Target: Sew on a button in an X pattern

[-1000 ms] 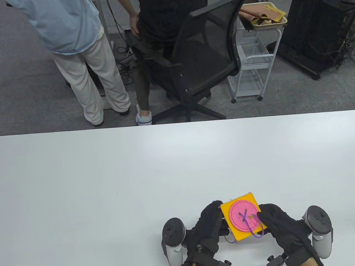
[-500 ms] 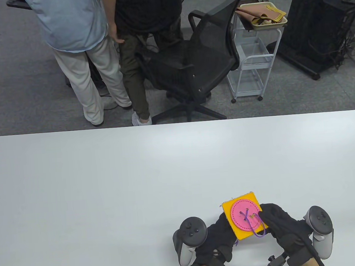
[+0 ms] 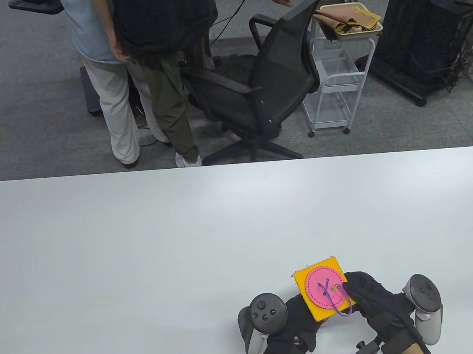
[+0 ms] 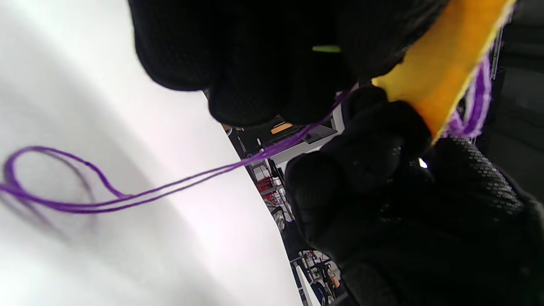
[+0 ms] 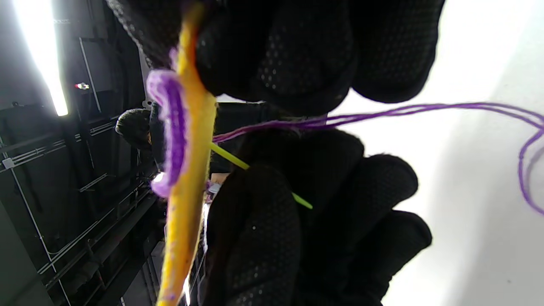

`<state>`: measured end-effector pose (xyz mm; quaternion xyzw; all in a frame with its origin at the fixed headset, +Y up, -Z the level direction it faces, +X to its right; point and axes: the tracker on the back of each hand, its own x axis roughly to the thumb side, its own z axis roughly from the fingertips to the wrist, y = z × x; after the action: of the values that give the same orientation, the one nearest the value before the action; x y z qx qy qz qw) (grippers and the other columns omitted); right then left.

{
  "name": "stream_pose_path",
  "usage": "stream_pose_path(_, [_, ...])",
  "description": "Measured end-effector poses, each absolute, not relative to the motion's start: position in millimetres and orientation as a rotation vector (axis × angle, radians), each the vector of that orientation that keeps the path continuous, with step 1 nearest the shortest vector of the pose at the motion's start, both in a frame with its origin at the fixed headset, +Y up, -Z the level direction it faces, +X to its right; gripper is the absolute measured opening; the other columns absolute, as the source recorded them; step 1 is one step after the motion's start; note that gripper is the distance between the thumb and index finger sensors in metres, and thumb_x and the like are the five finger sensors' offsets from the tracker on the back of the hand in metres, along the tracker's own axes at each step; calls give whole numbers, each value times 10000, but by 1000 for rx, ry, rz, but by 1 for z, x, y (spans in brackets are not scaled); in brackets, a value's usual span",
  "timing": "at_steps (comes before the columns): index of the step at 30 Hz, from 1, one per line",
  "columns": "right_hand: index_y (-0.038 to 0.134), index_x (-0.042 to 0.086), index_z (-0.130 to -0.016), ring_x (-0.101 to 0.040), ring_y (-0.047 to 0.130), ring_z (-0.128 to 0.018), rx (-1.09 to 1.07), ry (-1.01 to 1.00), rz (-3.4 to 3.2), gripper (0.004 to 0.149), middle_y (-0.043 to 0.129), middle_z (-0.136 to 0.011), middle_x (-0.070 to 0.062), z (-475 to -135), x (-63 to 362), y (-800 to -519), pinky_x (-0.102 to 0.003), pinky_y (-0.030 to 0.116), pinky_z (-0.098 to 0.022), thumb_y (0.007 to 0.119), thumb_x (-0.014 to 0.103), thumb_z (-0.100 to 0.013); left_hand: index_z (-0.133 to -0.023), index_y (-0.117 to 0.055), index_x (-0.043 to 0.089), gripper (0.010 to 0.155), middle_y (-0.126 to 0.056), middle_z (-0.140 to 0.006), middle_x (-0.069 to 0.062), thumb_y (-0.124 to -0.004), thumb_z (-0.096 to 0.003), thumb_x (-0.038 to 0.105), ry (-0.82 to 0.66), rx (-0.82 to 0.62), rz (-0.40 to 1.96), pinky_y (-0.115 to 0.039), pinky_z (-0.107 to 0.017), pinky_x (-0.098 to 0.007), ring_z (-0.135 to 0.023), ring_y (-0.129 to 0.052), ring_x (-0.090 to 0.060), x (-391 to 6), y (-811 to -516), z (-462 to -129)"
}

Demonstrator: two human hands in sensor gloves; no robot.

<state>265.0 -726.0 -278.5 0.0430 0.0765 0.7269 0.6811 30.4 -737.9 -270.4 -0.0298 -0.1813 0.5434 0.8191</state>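
Note:
A yellow felt square (image 3: 321,313) carrying a pink button (image 3: 325,287) is held tilted above the table's near edge. Purple thread (image 3: 340,304) crosses the button's holes and loops over the square's near right edge. My right hand (image 3: 355,295) grips the square's right side. My left hand (image 3: 301,311) reaches under the square. In the right wrist view a thin green needle (image 5: 256,175) sticks out of the back of the felt (image 5: 185,199) and the left hand's fingers (image 5: 255,238) pinch it. Slack thread (image 4: 127,196) trails over the table.
The white table (image 3: 144,249) stretches away from the hands. Beyond its far edge stand two people (image 3: 146,69), a black office chair (image 3: 270,80) and a white cart (image 3: 336,91).
My left hand left the square's left edge, rolled over and slid right, under the square. The square and my right hand barely moved. The people behind shifted and the chair turned.

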Motion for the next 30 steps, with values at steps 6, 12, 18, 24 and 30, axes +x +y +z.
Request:
stream_pose_path(6, [673, 143, -879, -136, 888, -463, 85, 169, 1617, 429, 884, -555, -17, -278, 266, -725, -447, 776, -541, 707, 386, -527, -877, -822, 276, 389, -997, -761, 51, -786, -504, 381, -379, -40, 1127, -860, -492, -430, -651, -1034, -192, 28, -738, -271])
stream_pose_path(12, [671, 144, -880, -136, 886, -466, 62, 157, 1606, 428, 883, -557, -17, -279, 270, -724, -447, 775, -544, 706, 387, -528, -876, -826, 265, 389, -996, -765, 34, -783, -504, 369, -378, -46, 1092, -853, -494, -445, -656, -1030, -211, 27, -740, -273])
stream_pose_path(18, [670, 145, -881, -136, 885, -468, 34, 140, 1576, 428, 881, -559, -16, -280, 279, -723, -447, 773, -545, 705, 387, -529, -876, -827, 255, 388, -993, -770, 22, -780, -504, 357, -356, -36, 1021, -839, -503, -464, -667, -1021, -230, 21, -739, -274])
stream_pose_path(24, [665, 147, -884, -136, 884, -469, 12, 123, 1549, 429, 880, -560, -17, -282, 286, -723, -447, 772, -547, 704, 387, -530, -873, -832, 246, 390, -998, -763, 13, -782, -502, 352, -330, -32, 986, -840, -497, -468, -660, -1024, -239, 13, -739, -277])
stream_pose_path(30, [664, 148, -884, -136, 883, -472, 1, 116, 1536, 429, 879, -562, -17, -282, 290, -723, -447, 770, -550, 703, 387, -530, -869, -839, 233, 389, -1000, -758, 1, -785, -501, 344, -294, -63, 946, -836, -494, -477, -656, -1025, -248, 5, -742, -281])
